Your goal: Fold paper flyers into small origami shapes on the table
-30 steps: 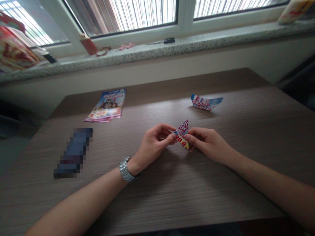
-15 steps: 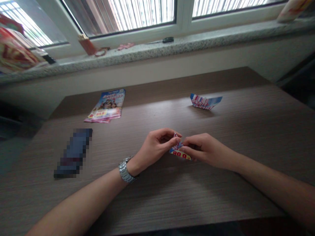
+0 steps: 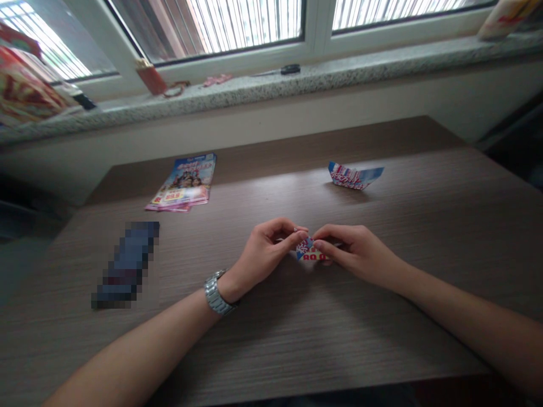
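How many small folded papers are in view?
2: one folded paper in the left hand and right hand, partly hidden; one boat-shaped paper farther back on the table. Hands may hide more.

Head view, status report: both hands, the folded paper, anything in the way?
Left hand and right hand both pinching the folded paper. Paper partly covered by both hands. Another folded piece beyond, apart from them.

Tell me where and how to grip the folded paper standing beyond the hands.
I'd pinch the folded paper lightly by its raised right end, coming from the right, the side nearer the right hand. That end slopes up and outward, its tip off the table, so thumb and finger could likely close on both faces without crushing the fold.
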`<act>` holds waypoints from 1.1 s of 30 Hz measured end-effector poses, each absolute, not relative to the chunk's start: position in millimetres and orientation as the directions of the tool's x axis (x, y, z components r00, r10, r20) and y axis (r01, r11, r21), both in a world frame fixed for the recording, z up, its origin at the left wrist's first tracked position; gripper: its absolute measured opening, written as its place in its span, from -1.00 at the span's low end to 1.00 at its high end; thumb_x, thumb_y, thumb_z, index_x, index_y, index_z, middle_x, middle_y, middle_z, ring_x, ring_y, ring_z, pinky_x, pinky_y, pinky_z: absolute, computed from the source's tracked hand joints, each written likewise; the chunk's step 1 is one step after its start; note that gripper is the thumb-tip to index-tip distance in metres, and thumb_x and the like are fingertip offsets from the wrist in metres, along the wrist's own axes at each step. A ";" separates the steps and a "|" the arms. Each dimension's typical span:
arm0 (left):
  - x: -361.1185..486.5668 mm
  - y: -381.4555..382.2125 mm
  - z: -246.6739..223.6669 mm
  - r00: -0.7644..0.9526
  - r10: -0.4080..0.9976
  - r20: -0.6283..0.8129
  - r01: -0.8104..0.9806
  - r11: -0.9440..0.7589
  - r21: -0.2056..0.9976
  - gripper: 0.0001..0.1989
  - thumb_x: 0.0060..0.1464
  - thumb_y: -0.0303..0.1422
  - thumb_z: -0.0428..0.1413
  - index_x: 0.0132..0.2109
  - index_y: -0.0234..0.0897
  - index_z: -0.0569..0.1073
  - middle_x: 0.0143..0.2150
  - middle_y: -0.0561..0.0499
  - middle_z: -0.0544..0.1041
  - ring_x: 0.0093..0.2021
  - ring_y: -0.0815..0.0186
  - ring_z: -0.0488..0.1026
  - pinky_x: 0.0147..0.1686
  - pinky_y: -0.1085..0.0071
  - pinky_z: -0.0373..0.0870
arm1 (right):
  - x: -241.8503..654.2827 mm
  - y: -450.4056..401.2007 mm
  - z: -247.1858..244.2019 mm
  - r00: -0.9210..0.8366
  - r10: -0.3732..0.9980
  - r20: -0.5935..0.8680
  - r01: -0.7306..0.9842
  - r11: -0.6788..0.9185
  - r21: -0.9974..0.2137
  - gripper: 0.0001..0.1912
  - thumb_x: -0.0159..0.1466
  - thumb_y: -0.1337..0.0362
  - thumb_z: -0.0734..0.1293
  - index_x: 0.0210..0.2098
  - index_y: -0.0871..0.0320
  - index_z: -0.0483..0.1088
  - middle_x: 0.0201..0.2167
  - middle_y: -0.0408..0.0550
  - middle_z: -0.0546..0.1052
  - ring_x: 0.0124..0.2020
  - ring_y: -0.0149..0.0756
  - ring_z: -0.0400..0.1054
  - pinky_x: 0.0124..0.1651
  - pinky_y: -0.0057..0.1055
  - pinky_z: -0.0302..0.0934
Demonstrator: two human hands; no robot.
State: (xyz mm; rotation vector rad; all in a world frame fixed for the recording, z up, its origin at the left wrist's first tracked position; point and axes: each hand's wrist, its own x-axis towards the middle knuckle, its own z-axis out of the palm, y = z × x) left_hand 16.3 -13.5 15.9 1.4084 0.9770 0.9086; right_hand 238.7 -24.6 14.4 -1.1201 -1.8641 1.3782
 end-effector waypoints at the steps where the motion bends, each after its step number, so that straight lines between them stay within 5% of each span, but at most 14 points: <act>1: 16.4 -13.9 16.1 0.354 0.935 -0.005 0.069 -0.021 0.997 -0.75 0.17 -0.20 0.28 -0.21 -0.33 0.58 -0.24 -0.06 0.64 -0.27 0.36 0.55 -0.24 0.49 0.47 | 239.4 -24.6 13.4 -0.490 0.871 -0.039 0.286 0.119 -0.951 -0.69 0.40 0.01 0.29 -0.16 0.11 0.49 -0.27 -0.07 0.59 -0.31 -0.29 0.51 -0.27 -0.42 0.44; 6: 15.4 -15.4 17.0 0.377 0.925 0.045 0.121 -0.098 0.988 -0.70 0.22 -0.15 0.24 -0.09 -0.31 0.61 -0.22 -0.07 0.65 -0.25 0.33 0.57 -0.23 0.48 0.50 | 244.7 -22.8 12.5 -0.468 0.883 0.039 0.396 0.249 -0.884 -0.74 0.42 0.04 0.27 -0.17 0.09 0.46 -0.31 -0.06 0.58 -0.36 -0.29 0.51 -0.31 -0.42 0.42; 11: 13.0 -14.2 14.8 0.336 0.936 0.104 0.162 -0.166 0.973 -0.73 0.23 -0.16 0.24 -0.20 -0.32 0.61 -0.28 -0.05 0.64 -0.30 0.36 0.54 -0.27 0.51 0.46 | 245.1 -21.8 17.0 -0.472 0.876 0.101 0.483 0.353 -0.802 -0.75 0.43 0.09 0.26 -0.21 0.11 0.46 -0.34 -0.04 0.58 -0.34 -0.28 0.50 -0.34 -0.43 0.35; 23: 11.9 -14.8 18.3 0.262 0.961 0.092 0.218 -0.152 0.964 -0.68 0.23 -0.13 0.23 -0.23 -0.34 0.63 -0.35 -0.05 0.63 -0.35 0.35 0.54 -0.34 0.51 0.46 | 246.9 -21.4 14.6 -0.438 0.898 0.038 0.409 0.236 -0.881 -0.69 0.40 0.00 0.29 -0.15 0.10 0.48 -0.31 -0.04 0.62 -0.39 -0.27 0.53 -0.35 -0.39 0.41; 33: 11.6 -14.7 15.7 0.289 0.951 0.106 0.181 -0.163 0.970 -0.73 0.24 -0.16 0.23 -0.13 -0.30 0.63 -0.22 -0.05 0.67 -0.24 0.34 0.60 -0.21 0.51 0.54 | 247.9 -18.9 16.4 -0.420 0.902 0.098 0.467 0.308 -0.829 -0.72 0.42 0.04 0.28 -0.18 0.10 0.49 -0.39 -0.09 0.57 -0.51 -0.36 0.44 -0.41 -0.43 0.31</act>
